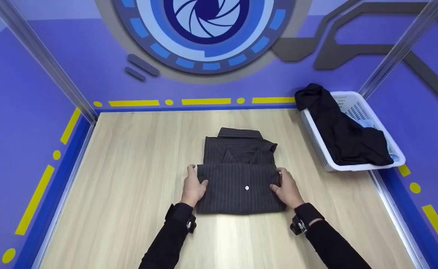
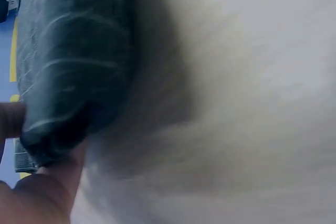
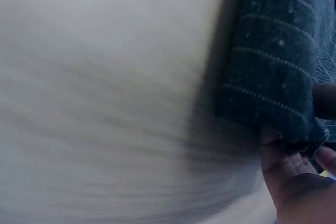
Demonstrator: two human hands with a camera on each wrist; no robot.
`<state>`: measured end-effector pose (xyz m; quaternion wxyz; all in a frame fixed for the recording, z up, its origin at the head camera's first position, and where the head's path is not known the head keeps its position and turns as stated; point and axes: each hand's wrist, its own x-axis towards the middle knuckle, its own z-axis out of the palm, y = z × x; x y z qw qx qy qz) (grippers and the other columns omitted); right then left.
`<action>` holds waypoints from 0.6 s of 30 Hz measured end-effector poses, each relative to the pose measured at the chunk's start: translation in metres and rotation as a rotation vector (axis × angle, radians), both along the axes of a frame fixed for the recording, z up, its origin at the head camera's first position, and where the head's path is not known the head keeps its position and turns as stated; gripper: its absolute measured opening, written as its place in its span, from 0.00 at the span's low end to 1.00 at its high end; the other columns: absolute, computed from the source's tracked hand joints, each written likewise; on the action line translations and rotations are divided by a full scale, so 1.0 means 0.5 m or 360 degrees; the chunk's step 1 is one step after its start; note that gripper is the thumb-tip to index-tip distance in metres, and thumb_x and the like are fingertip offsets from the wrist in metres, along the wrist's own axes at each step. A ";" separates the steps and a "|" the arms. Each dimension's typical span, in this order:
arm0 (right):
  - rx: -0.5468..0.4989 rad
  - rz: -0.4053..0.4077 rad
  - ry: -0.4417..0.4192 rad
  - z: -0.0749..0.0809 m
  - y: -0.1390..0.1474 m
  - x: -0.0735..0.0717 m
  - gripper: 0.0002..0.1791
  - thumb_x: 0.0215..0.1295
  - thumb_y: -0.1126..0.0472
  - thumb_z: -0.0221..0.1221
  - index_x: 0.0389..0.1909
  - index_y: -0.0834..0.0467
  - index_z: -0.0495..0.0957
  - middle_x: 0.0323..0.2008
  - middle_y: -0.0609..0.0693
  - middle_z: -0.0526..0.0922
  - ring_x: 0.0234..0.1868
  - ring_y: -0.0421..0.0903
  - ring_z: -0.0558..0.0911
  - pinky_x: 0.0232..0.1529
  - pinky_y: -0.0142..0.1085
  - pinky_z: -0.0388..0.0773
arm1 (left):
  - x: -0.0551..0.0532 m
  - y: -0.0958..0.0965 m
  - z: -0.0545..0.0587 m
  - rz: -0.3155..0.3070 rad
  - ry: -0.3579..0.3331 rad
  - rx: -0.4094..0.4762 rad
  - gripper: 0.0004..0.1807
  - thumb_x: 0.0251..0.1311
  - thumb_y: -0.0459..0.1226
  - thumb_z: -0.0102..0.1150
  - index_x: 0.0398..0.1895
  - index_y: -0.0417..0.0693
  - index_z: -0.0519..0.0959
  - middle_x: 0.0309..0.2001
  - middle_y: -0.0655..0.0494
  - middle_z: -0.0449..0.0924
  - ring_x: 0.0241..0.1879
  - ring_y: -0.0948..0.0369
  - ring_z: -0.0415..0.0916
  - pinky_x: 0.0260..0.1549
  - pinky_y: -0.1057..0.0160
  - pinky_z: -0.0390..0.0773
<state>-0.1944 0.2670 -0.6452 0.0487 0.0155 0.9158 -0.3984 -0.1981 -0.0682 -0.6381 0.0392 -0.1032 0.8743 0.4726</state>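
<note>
A dark pinstriped shirt [image 1: 237,190] lies partly folded on the wooden table, its collar [image 1: 240,133] pointing away toward the back wall. The lower part is doubled up over the middle, and a white button shows on it. My left hand [image 1: 194,188] grips the folded part at its left side, thumb on top and fingers beneath. At the right side my right hand [image 1: 286,188] holds it the same way. In the left wrist view the thick fold [image 2: 79,61] sits between thumb and fingers. The right wrist view shows fingers under the fold's edge [image 3: 273,61].
A white plastic basket [image 1: 317,144] stands at the table's back right, with a black garment [image 1: 347,134] draped over its rim and some light blue cloth inside. Blue-purple panels [image 1: 65,63] wall the table [image 1: 136,168] at the back and both sides.
</note>
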 end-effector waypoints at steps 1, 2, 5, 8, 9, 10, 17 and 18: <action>0.0029 0.0033 0.0045 -0.001 0.000 0.002 0.34 0.64 0.71 0.66 0.69 0.66 0.65 0.59 0.69 0.73 0.61 0.66 0.75 0.64 0.60 0.71 | 0.003 0.000 -0.001 0.0000 0.0055 -0.0031 0.41 0.63 0.28 0.66 0.75 0.37 0.55 0.59 0.25 0.76 0.59 0.37 0.77 0.58 0.42 0.77; 0.0052 0.0060 0.0082 -0.003 0.000 0.004 0.33 0.63 0.72 0.67 0.68 0.66 0.67 0.59 0.68 0.73 0.61 0.66 0.75 0.64 0.60 0.72 | 0.006 -0.001 -0.002 -0.0004 0.0118 -0.0071 0.41 0.62 0.28 0.68 0.74 0.37 0.56 0.60 0.26 0.75 0.60 0.37 0.76 0.58 0.43 0.77; 0.0111 0.0140 0.0148 -0.005 0.001 0.007 0.31 0.63 0.72 0.67 0.67 0.66 0.71 0.62 0.68 0.70 0.63 0.66 0.74 0.65 0.59 0.72 | 0.013 0.001 -0.004 -0.0085 0.0367 -0.0329 0.41 0.56 0.27 0.73 0.71 0.37 0.64 0.62 0.32 0.71 0.61 0.38 0.73 0.60 0.44 0.76; 0.0178 0.0214 0.0174 -0.004 0.000 0.007 0.31 0.63 0.71 0.66 0.68 0.66 0.72 0.67 0.68 0.67 0.67 0.68 0.71 0.67 0.60 0.70 | 0.016 0.006 -0.004 -0.0278 0.0671 -0.0697 0.33 0.48 0.24 0.75 0.61 0.40 0.76 0.63 0.36 0.69 0.62 0.40 0.70 0.63 0.43 0.71; 0.0209 0.0230 0.0190 -0.003 -0.001 0.006 0.31 0.63 0.71 0.67 0.68 0.66 0.72 0.68 0.68 0.66 0.68 0.68 0.70 0.67 0.60 0.69 | 0.017 0.009 -0.003 -0.0368 0.0753 -0.0821 0.30 0.47 0.25 0.75 0.57 0.43 0.79 0.64 0.38 0.70 0.63 0.41 0.69 0.63 0.42 0.70; 0.0247 0.0237 0.0226 -0.002 -0.003 0.007 0.31 0.62 0.71 0.68 0.67 0.67 0.73 0.69 0.68 0.66 0.68 0.69 0.69 0.66 0.61 0.69 | 0.019 0.013 -0.002 -0.0467 0.0819 -0.0919 0.26 0.48 0.26 0.75 0.54 0.45 0.82 0.65 0.40 0.71 0.64 0.42 0.69 0.64 0.41 0.69; 0.0435 0.0423 0.0715 0.001 -0.020 0.015 0.28 0.49 0.72 0.75 0.55 0.66 0.82 0.59 0.64 0.75 0.53 0.65 0.73 0.56 0.61 0.71 | 0.042 0.039 0.001 -0.0965 0.0761 -0.1098 0.26 0.62 0.51 0.70 0.63 0.54 0.82 0.69 0.46 0.72 0.72 0.46 0.65 0.73 0.35 0.57; 0.0431 0.0496 0.0743 0.001 -0.023 0.017 0.28 0.50 0.71 0.74 0.56 0.66 0.82 0.58 0.64 0.76 0.53 0.65 0.74 0.56 0.61 0.71 | 0.045 0.042 0.001 -0.1011 0.0715 -0.1095 0.30 0.62 0.54 0.69 0.66 0.56 0.80 0.71 0.46 0.69 0.74 0.45 0.62 0.74 0.35 0.54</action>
